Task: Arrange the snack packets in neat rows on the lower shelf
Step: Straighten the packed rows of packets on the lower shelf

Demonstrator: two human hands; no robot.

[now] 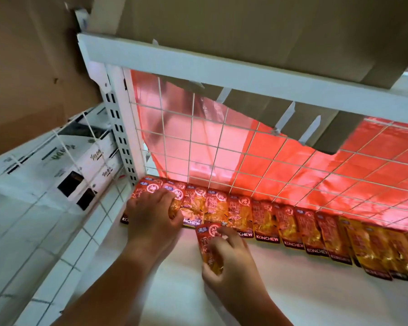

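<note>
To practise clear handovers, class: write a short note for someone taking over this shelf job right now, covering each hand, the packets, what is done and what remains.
The left hand rests on the packets at the left end of the back row.
The right hand pinches one loose packet, just in front of that row.
Done: one row laid side by side along the wire grid at the back of the shelf.
Left: set the held packet down, probably to start a second row in front. No other loose packets are in view.
</note>
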